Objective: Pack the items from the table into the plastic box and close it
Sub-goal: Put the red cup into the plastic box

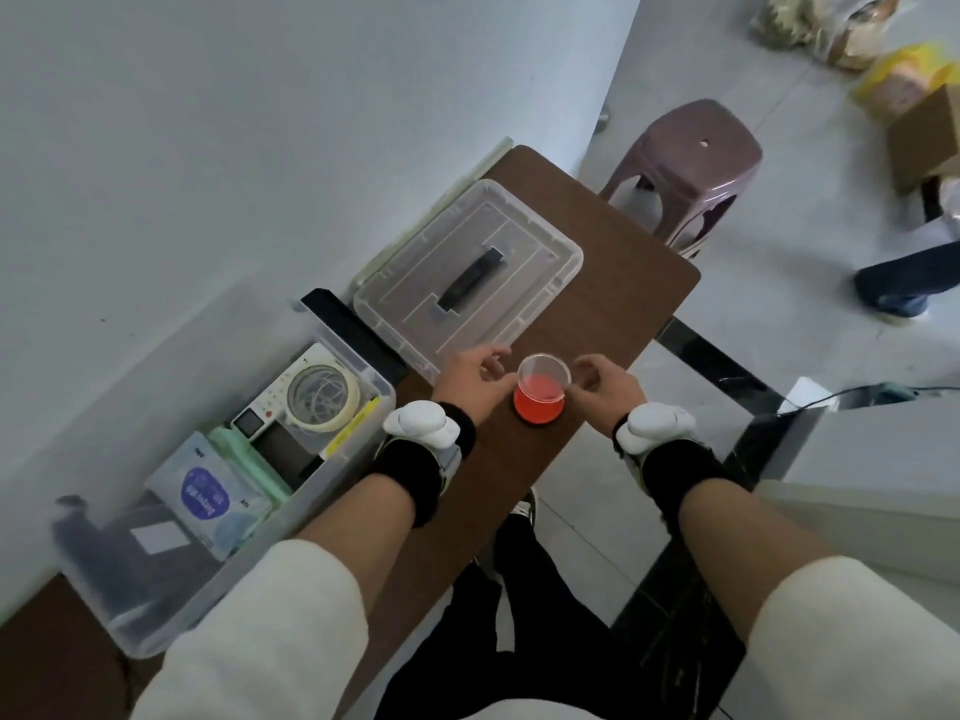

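Cup [540,389]: on table [613,283], right of box [343,356], between your hands | left hand [470,379] touches its wall, right hand [605,381] just beside, neither closed | open, red liquid: light, thin-walled, spillable; hold mid-wall, upright.

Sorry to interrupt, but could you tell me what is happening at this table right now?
A person is packing items into a clear plastic box, already partly filled. Both hands, left hand and right hand, flank a small cup of red liquid on the table. The lid lies beside the box, still off.
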`<act>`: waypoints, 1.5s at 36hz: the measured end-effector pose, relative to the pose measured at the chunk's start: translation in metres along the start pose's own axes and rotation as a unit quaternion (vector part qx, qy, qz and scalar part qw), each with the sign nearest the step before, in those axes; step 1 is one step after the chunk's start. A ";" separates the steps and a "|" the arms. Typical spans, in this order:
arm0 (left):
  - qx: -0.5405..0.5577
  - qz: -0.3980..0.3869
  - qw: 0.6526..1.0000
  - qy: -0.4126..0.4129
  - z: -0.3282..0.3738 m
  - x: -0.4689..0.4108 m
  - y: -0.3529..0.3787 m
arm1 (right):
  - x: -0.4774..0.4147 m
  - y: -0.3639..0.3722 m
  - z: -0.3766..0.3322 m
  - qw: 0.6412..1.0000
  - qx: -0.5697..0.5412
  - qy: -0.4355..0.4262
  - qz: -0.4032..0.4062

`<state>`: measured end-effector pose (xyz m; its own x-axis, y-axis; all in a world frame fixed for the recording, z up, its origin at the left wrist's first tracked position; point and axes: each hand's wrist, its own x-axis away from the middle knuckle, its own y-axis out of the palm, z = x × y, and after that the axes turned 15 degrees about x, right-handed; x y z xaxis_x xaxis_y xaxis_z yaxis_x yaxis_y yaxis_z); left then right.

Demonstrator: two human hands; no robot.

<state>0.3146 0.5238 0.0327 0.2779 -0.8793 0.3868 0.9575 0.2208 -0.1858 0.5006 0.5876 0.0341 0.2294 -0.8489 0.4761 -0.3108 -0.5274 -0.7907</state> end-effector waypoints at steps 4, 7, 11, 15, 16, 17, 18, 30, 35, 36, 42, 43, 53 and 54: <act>0.000 -0.007 1.000 -0.029 -0.007 -0.011 0.008 | -0.021 0.009 0.008 0.999 0.023 0.002 -0.023; -0.018 -0.030 0.999 -0.037 -0.012 -0.016 0.010 | -0.029 0.015 0.012 0.999 0.029 -0.009 -0.033; -0.041 -0.049 0.997 -0.046 -0.022 -0.024 0.016 | -0.039 0.025 0.016 0.998 0.022 -0.018 -0.050; -0.051 -0.060 0.994 -0.070 -0.028 -0.031 0.023 | -0.046 0.030 0.018 0.996 0.025 -0.006 -0.081; -0.053 -0.062 0.994 -0.073 -0.029 -0.033 0.026 | -0.048 0.031 0.019 0.996 0.026 -0.003 -0.091; -0.054 -0.064 0.994 -0.077 -0.030 -0.036 0.028 | -0.050 0.031 0.020 0.995 0.028 -0.001 -0.098; -0.056 -0.065 0.993 -0.081 -0.031 -0.038 0.031 | -0.051 0.032 0.021 0.994 0.031 -0.001 -0.103; -0.055 -0.050 0.991 -0.109 -0.028 -0.041 0.041 | -0.050 0.036 0.025 0.994 0.039 -0.018 -0.097; -0.043 -0.036 0.993 -0.107 -0.025 -0.036 0.041 | -0.043 0.034 0.023 0.994 0.029 -0.026 -0.104; -0.042 -0.032 0.993 -0.104 -0.024 -0.034 0.041 | -0.041 0.033 0.023 0.994 0.027 -0.029 -0.103; -0.032 -0.021 0.994 -0.106 -0.024 -0.027 0.040 | -0.030 0.035 0.024 0.994 0.027 -0.042 -0.101; -0.030 -0.020 0.994 -0.106 -0.024 -0.025 0.040 | -0.029 0.036 0.024 0.994 0.029 -0.042 -0.100; -0.046 -0.024 0.991 -0.120 -0.032 -0.018 0.038 | -0.018 0.045 0.021 0.996 0.028 -0.036 -0.078; -0.046 -0.025 0.992 -0.118 -0.031 -0.019 0.037 | -0.018 0.044 0.020 0.996 0.027 -0.035 -0.074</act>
<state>0.3426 0.5353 -0.0097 0.2502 -0.7621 0.5972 0.9626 0.1298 -0.2377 0.5013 0.5803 -0.0171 0.3338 -0.7560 0.5631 -0.2190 -0.6432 -0.7337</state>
